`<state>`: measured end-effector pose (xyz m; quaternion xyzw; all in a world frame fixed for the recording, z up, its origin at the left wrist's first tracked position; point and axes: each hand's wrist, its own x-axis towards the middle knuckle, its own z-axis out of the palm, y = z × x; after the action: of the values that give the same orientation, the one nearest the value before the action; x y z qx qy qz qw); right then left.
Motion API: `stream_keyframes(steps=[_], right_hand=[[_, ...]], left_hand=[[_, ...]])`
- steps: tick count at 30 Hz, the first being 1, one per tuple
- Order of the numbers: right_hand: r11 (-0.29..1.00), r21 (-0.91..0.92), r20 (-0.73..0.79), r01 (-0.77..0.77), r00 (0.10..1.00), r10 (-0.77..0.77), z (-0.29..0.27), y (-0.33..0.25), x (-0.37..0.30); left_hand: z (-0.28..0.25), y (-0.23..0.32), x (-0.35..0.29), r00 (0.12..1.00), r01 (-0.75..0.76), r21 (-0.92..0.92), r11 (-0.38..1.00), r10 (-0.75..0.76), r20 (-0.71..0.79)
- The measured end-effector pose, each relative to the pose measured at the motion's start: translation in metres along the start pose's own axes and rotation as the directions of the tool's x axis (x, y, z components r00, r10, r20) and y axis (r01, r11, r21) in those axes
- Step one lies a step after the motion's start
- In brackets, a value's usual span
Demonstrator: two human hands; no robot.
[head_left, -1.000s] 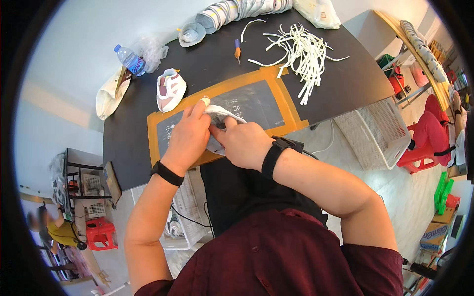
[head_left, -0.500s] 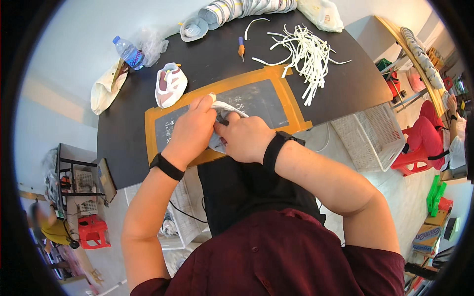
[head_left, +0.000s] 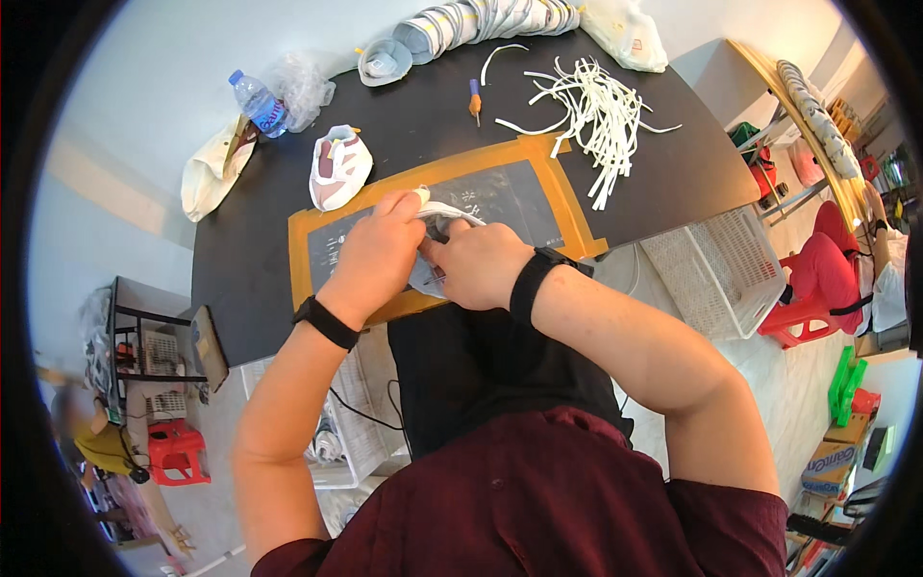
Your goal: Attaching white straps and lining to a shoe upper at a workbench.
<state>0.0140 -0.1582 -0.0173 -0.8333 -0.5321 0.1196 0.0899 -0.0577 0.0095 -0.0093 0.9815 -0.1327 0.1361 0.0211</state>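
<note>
Both of my hands are on a white and grey shoe upper [head_left: 426,278], at the near edge of a dark board bordered with orange tape [head_left: 423,183]. My left hand [head_left: 377,252] is closed on its left side, fingers bent over the top rim. My right hand [head_left: 484,264] grips the right side, with fingertips reaching into the opening and close to the left fingers. Most of the upper is hidden under my hands. Beyond my left hand, a white and pink shoe upper [head_left: 339,169] stands on the black table [head_left: 413,111].
A heap of white laces or strips [head_left: 601,120] lies back right, near an awl-like tool [head_left: 475,101]. Nested shoe uppers [head_left: 481,24] line the far edge by a white bag [head_left: 625,37]. Left are a water bottle [head_left: 258,104] and cream cloth piece [head_left: 216,173]. A white crate [head_left: 716,269] stands right.
The view has shifted slightly, so the table items appear a little lower and to the right. My hands keep their hold on the shoe upper, with barely any finger movement.
</note>
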Motion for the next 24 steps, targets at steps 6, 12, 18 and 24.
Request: stream_keyframes(steps=[6, 12, 18, 24], right_hand=[[0.96, 0.232, -0.349, 0.157, 0.934, -0.068, 0.014, 0.011, -0.034], [0.932, 0.03, -0.564, 0.362, 0.776, -0.283, -0.008, 0.002, -0.089], [0.928, -0.026, -0.275, 0.371, 0.89, -0.364, -0.016, -0.004, -0.105], [-0.015, 1.0, -0.008, 0.008, 1.0, 0.008, -0.013, -0.005, -0.107]], left_hand=[[0.0, 0.003, -0.025, 0.975, 0.154, -0.145, 0.977, -0.174, -0.137], [-0.035, 0.015, -0.037, 0.965, 0.215, -0.302, 0.929, -0.25, -0.081], [-0.074, 0.039, -0.042, 0.896, 0.393, -0.659, 0.642, -0.106, 0.432], [-0.03, 0.089, -0.079, 0.841, 0.146, -0.953, -0.266, -0.473, 0.261]])
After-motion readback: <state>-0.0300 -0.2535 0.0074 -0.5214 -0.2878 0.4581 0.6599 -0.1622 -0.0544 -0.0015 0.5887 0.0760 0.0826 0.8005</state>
